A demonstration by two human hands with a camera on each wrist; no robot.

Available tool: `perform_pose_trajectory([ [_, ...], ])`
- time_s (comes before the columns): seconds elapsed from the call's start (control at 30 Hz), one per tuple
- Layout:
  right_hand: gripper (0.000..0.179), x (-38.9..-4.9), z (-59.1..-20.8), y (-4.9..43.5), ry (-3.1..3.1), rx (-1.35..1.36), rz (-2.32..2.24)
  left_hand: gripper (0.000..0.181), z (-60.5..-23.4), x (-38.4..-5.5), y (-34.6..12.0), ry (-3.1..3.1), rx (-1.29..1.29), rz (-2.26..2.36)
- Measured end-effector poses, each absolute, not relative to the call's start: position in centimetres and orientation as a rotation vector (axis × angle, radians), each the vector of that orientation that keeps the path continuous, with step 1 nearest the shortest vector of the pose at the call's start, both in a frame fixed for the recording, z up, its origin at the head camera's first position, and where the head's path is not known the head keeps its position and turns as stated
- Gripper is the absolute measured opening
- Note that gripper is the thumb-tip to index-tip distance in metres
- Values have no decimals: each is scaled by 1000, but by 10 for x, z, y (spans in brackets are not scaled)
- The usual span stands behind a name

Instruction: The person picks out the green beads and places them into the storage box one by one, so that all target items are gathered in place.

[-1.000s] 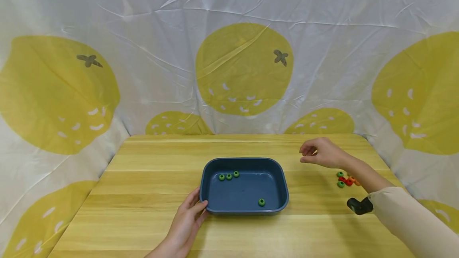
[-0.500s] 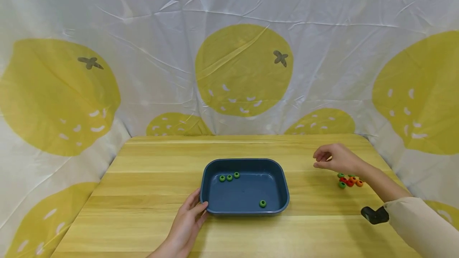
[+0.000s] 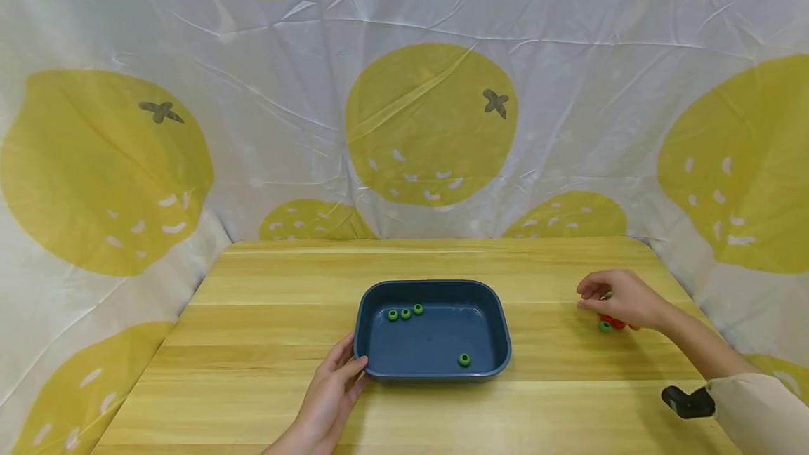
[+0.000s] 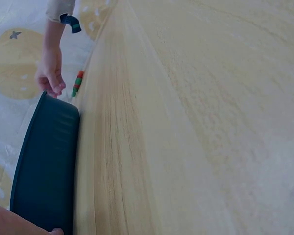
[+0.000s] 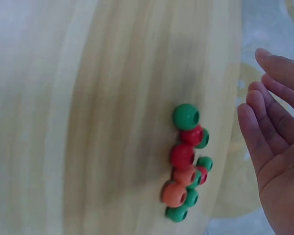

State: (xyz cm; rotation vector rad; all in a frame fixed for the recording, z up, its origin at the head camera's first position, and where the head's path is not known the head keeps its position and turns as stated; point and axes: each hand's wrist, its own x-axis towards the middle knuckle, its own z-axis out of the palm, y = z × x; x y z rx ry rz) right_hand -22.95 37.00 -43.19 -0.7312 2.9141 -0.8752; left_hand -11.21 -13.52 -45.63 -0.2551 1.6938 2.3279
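Observation:
A dark blue rectangular plastic tub [image 3: 436, 375] stands on the table. Its near left corner is gripped by my left hand [image 3: 325, 392], thumb over the rim and fingers outside. Three green beads [image 3: 406, 314] lie in a row near the tub's far left, and one green bead [image 3: 464, 359] sits near its front right. At the right, my right hand [image 3: 622, 297] hovers over a cluster of green, red and orange beads, partly hiding it. In the right wrist view the fingers are loosely bent and hold nothing, apart from the red bead [image 5: 182, 155] and its neighbours.
The wooden table [image 3: 253, 314] runs back to a white curtain [image 3: 272, 104] printed with yellow lemons, which also hangs at both sides. A black strap-like device [image 3: 689, 402] is at the right sleeve [image 3: 758, 406].
My right hand has moved right and slightly nearer, from beside the tub to above the bead cluster. The left hand keeps its grip, and the tub has hardly shifted in view.

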Motion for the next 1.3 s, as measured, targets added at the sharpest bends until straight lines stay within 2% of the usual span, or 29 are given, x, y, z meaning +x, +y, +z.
perform_pose_trajectory([
  [0.43, 15, -209, -454, 398, 2913, -719, -911, 64, -457, -115, -136, 1700, -258, 2327],
  [0.7, 14, -198, -464, 405, 2900, -619, -933, 64, -458, -115, -136, 1699, -250, 2324],
  [1.3, 19, -200, -467, 405, 2923, -721, -797, 63, -454, -110, -135, 1706, -251, 2322],
])
